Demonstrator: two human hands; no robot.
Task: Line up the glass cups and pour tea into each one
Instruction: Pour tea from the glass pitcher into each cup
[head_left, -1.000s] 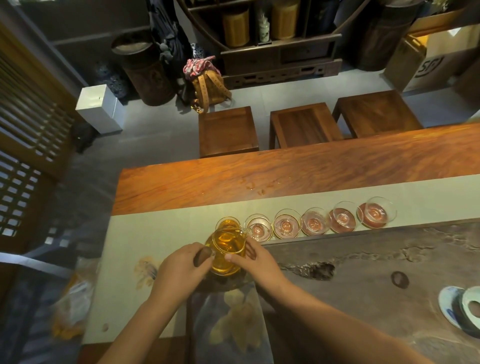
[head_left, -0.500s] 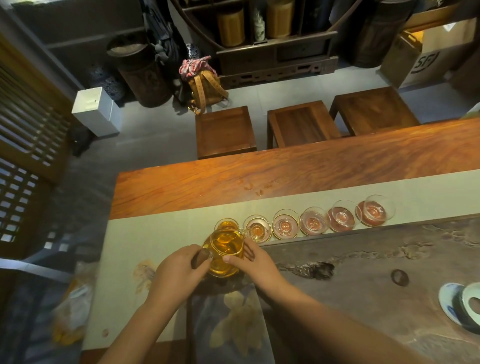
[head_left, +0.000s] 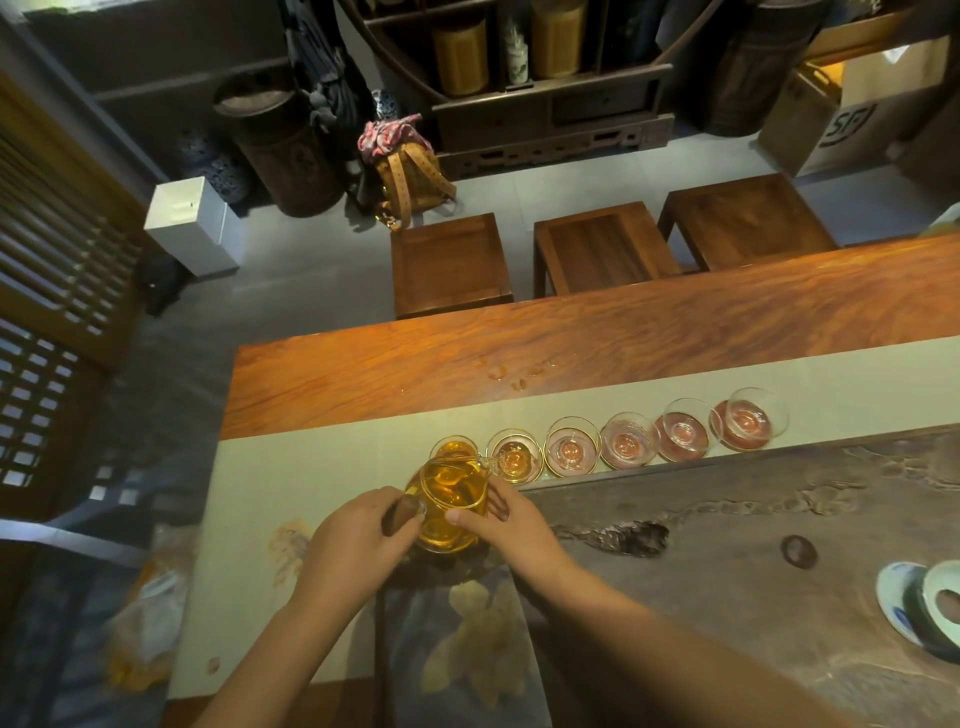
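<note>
Several small glass cups stand in a row on a pale green table runner (head_left: 322, 467). The leftmost cup (head_left: 453, 448) holds amber tea, and the second cup (head_left: 514, 457) has a little tea in it. The others, out to the rightmost cup (head_left: 748, 420), look clear with pinkish bottoms. A glass pitcher (head_left: 451, 503) of amber tea is tilted with its spout over the second cup. My left hand (head_left: 353, 540) grips its dark wooden handle. My right hand (head_left: 511, 525) steadies the pitcher's right side.
A dark stone tea tray (head_left: 727, 545) fills the near right, with a blue-and-white dish (head_left: 904, 597) and a pale lidded cup at its right edge. The wooden table (head_left: 571, 353) runs behind the cups. Three wooden stools (head_left: 451, 262) stand beyond it.
The pitcher's spout has shifted slightly right from the first cup to over the second cup, which has gained a little amber tea. Both hands keep their hold.
</note>
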